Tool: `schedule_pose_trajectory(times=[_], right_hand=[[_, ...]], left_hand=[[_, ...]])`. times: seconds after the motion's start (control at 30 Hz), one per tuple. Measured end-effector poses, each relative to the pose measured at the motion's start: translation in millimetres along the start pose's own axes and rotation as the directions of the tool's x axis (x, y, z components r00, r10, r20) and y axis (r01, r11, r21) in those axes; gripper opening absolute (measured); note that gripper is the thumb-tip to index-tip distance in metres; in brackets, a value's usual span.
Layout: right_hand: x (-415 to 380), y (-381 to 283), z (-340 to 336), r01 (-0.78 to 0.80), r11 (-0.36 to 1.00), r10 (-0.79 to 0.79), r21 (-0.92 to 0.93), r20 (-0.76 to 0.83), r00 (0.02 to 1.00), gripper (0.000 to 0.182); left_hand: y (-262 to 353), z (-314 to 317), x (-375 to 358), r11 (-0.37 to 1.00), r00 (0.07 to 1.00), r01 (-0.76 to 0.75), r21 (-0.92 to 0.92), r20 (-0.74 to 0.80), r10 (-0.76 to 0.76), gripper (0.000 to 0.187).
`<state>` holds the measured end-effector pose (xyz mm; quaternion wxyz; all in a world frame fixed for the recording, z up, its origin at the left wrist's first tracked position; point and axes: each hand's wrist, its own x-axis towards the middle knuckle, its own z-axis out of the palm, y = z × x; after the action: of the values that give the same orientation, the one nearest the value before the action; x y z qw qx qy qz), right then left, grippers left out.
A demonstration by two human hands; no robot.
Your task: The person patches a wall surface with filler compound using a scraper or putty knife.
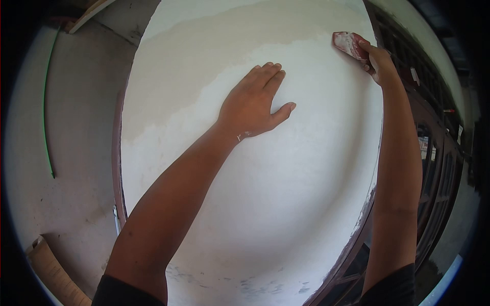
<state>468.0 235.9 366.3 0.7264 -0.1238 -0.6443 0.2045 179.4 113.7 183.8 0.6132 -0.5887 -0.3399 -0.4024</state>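
A large pale panel of wall with white plaster-like coating fills the middle of the head view. Across its upper left runs a greyer band with a ragged lower border. My left hand lies flat against the white surface, fingers stretched upward and thumb spread out, with white smears at the wrist. At the upper right edge, my right hand grips a flat, dark red tool smeared with white. The tool's face lies close to the wall, and my fingers cover its right end.
Dark-framed windows with bars flank the panel on the right. To the left are a grey wall, a hanging green strip and a brown curled sheet low down. Dark flecks mark the panel's bottom.
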Motion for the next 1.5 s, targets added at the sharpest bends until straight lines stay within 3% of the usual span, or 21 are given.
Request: schedule_pose_trajectory(times=[0.1,0.17,0.23,0.27,0.3,0.37,0.43,0.5,0.57,0.63,0.7,0.77,0.8,0.97,1.03,1.13,1.23,1.3,1.37,1.43,1.5], right_hand=[[-12.2,-12.9,17.1,0.065,0.993,-0.069,0.095,0.042,0.997,0.032],[-8.8,-20.5,35.8,0.098,0.995,-0.100,0.036,0.078,0.992,0.034],[-0.1,-24.7,53.5,0.141,0.988,-0.138,-0.054,0.066,0.988,0.035],[3.5,-22.4,55.4,0.186,0.949,-0.175,-0.255,0.065,0.982,0.036],[4.3,-17.8,49.4,0.185,0.949,-0.174,-0.254,0.063,0.983,0.036],[-11.1,-11.9,37.0,0.098,0.920,-0.140,-0.380,-0.085,0.986,0.036],[-4.7,-2.1,16.7,0.113,0.949,-0.137,-0.293,-0.063,0.989,0.036],[1.6,7.3,11.9,0.082,0.994,-0.078,0.074,-0.063,0.995,0.032],[-1.4,0.2,25.3,0.074,0.995,-0.072,0.067,-0.033,0.997,0.029],[-9.3,-11.7,46.8,0.169,0.982,-0.183,0.083,0.213,0.960,0.035],[-9.0,-12.7,57.8,0.202,0.979,-0.195,-0.014,0.195,0.961,0.035],[-16.2,-8.9,54.2,0.187,0.927,-0.191,-0.324,0.018,0.981,0.036],[-17.5,-7.3,50.4,0.188,0.926,-0.192,-0.327,0.019,0.981,0.036],[-15.1,17.5,11.1,0.052,0.982,-0.069,-0.183,-0.087,0.994,0.031],[-30.7,32.2,6.9,0.062,0.968,-0.028,0.244,-0.142,0.990,0.030],[-88.6,50.2,10.6,0.071,0.858,0.035,0.508,-0.197,0.980,0.027],[-186.0,71.0,21.3,0.012,0.762,0.052,0.648,-0.079,0.996,0.035],[-266.9,83.8,26.7,-0.098,0.658,0.069,0.746,0.070,0.995,0.041],[-360.2,97.8,33.2,-0.292,0.578,0.211,0.762,0.206,0.956,0.050],[-450.7,118.9,35.2,-0.548,0.412,0.316,0.728,0.450,0.835,0.051],[-534.3,149.4,38.7,-0.734,0.275,0.380,0.621,0.631,0.676,0.050]], left_hand=[[-0.1,-1.2,-0.2,1.000,1.000,0.001,-0.002,0.003,-0.001,0.060],[0.1,-1.7,0.5,1.000,1.000,-0.003,-0.014,0.010,0.004,0.060],[-0.2,-2.8,0.3,1.000,1.000,-0.010,-0.003,0.006,0.010,0.060],[-0.3,-2.9,0.2,1.000,1.000,-0.011,-0.002,0.007,0.011,0.060],[-0.3,-3.0,0.1,1.000,1.000,-0.006,-0.004,0.013,0.006,0.061],[1.1,-2.4,-0.9,1.000,1.000,0.002,-0.012,0.021,-0.002,0.061],[2.7,-2.7,-0.1,1.000,1.000,0.009,-0.001,0.011,-0.009,0.061],[1.2,-1.1,0.7,1.000,1.000,0.005,0.014,0.011,-0.005,0.061],[0.7,-0.9,0.8,1.000,1.000,-0.003,0.027,0.015,0.002,0.061],[0.9,-1.8,0.1,1.000,1.000,0.016,-0.009,0.020,-0.016,0.061],[-0.5,-3.4,0.6,1.000,1.000,0.006,-0.017,0.020,-0.005,0.061],[-0.5,-2.8,0.1,1.000,1.000,-0.001,-0.029,0.018,0.002,0.061],[-0.4,-2.9,0.0,1.000,1.000,-0.002,-0.023,0.017,0.003,0.061],[-1.3,-2.5,0.1,0.999,1.000,0.016,-0.039,0.017,-0.015,0.060],[-3.5,-0.9,-0.5,1.000,1.000,0.004,-0.001,0.011,-0.004,0.063],[0.3,-7.6,-1.1,0.990,0.994,0.073,-0.117,0.084,-0.064,0.062],[9.5,-16.1,-19.1,0.958,0.979,0.177,-0.227,0.142,-0.148,0.064],[30.9,-35.3,-55.7,0.836,0.954,0.298,-0.460,0.166,-0.248,0.064],[57.6,-65.6,-121.9,0.707,0.938,0.338,-0.621,0.158,-0.309,0.062],[94.1,-104.4,-207.6,0.568,0.863,0.466,-0.679,0.206,-0.461,0.066],[138.2,-143.2,-292.9,0.395,0.701,0.617,-0.681,0.247,-0.669,0.070]])
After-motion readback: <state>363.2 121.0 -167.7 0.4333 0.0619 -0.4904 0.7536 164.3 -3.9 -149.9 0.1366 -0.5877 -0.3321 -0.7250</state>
